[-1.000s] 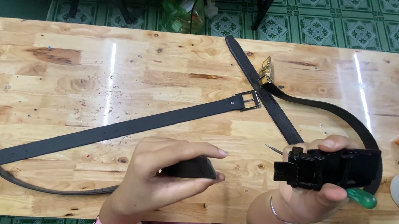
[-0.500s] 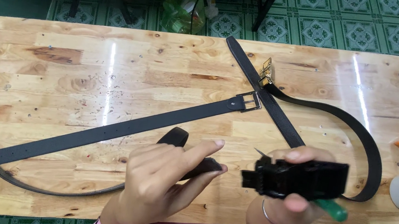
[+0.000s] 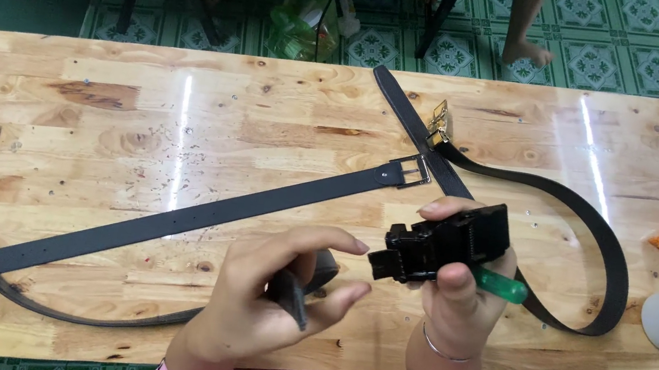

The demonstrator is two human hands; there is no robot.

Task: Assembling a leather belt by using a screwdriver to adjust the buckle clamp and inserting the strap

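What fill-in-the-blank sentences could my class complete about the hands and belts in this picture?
1. The right hand grips a black buckle and a tool with a ____ handle.
2. The left hand pinches a belt end coloured ____.
3. The belts lie on a ____ table.

Missing words: green; black; wooden

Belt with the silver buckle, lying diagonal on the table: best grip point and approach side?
Pinch the strap just below the silver buckle, coming from above. The belt lies flat and bare there, clear of the left hand and right hand.
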